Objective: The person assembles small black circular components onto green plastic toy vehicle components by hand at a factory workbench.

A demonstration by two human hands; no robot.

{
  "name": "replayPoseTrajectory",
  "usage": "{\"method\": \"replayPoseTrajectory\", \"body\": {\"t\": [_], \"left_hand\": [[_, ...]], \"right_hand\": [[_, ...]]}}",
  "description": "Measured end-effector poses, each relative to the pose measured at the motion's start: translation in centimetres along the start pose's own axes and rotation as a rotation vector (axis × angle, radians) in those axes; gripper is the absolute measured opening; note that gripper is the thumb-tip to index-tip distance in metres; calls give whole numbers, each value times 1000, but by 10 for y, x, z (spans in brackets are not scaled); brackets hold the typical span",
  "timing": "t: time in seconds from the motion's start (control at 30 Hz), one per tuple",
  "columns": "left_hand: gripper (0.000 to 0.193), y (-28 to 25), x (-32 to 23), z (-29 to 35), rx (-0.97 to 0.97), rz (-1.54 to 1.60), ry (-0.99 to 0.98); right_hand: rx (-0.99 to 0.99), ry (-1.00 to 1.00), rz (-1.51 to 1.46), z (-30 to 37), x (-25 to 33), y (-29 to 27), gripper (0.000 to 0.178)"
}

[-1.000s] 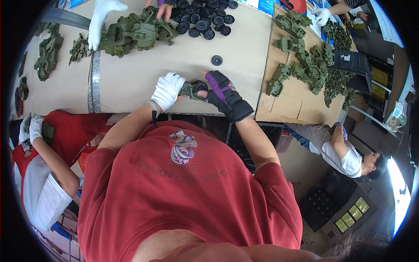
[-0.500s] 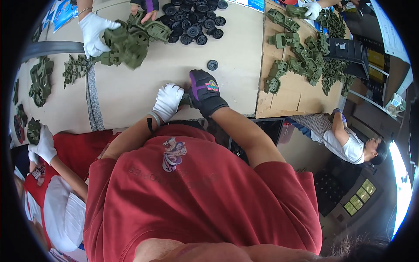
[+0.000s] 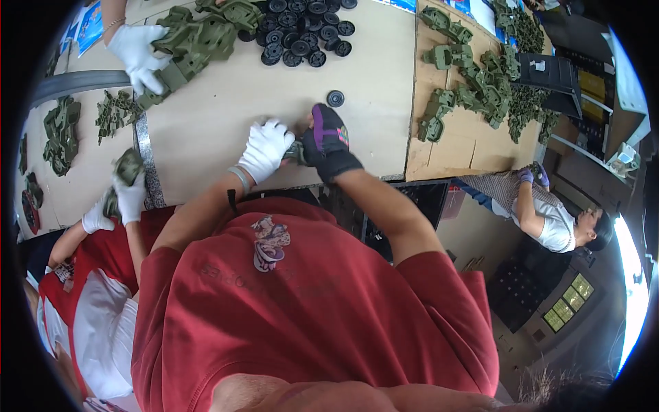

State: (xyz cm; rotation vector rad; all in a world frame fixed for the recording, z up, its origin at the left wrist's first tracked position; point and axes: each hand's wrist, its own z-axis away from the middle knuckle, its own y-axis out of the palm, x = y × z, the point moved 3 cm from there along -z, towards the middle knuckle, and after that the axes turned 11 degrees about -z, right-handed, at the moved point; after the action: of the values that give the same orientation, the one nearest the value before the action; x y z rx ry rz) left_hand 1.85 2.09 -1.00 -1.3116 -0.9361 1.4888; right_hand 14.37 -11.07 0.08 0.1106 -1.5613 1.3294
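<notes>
Near the table's front edge, my left hand (image 3: 269,147) in a white glove closes around one side of a small olive-green plastic part (image 3: 295,152). My right hand (image 3: 328,137), in a black and purple glove with bare fingertips, grips the other side. Most of the part is hidden between the hands, so its shape cannot be told. Just beyond my right hand, a single black toy wheel (image 3: 335,98) lies flat on the table.
A heap of black wheels (image 3: 301,48) lies at the far middle. Green plastic vehicle bodies (image 3: 199,38) sit at the far left, beside a co-worker's white-gloved hand (image 3: 139,56). More green parts (image 3: 484,86) cover cardboard on the right. Another co-worker's gloved hands (image 3: 129,196) hold green pieces at left.
My right hand has turned and its fingers have shifted slightly; my left hand has moved a little right. The left co-worker's hands have risen toward the table with green pieces.
</notes>
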Motion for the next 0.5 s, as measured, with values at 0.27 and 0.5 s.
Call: {"method": "replayPoseTrajectory", "body": {"t": [0.27, 0.5], "left_hand": [[94, -6, 45, 2, -199, -106, -246], [106, 61, -11, 30, -380, 770, -651]], "right_hand": [[-190, -28, 152, -3, -5, -48, 36], [17, 53, 204, -28, -41, -57, 37]]}}
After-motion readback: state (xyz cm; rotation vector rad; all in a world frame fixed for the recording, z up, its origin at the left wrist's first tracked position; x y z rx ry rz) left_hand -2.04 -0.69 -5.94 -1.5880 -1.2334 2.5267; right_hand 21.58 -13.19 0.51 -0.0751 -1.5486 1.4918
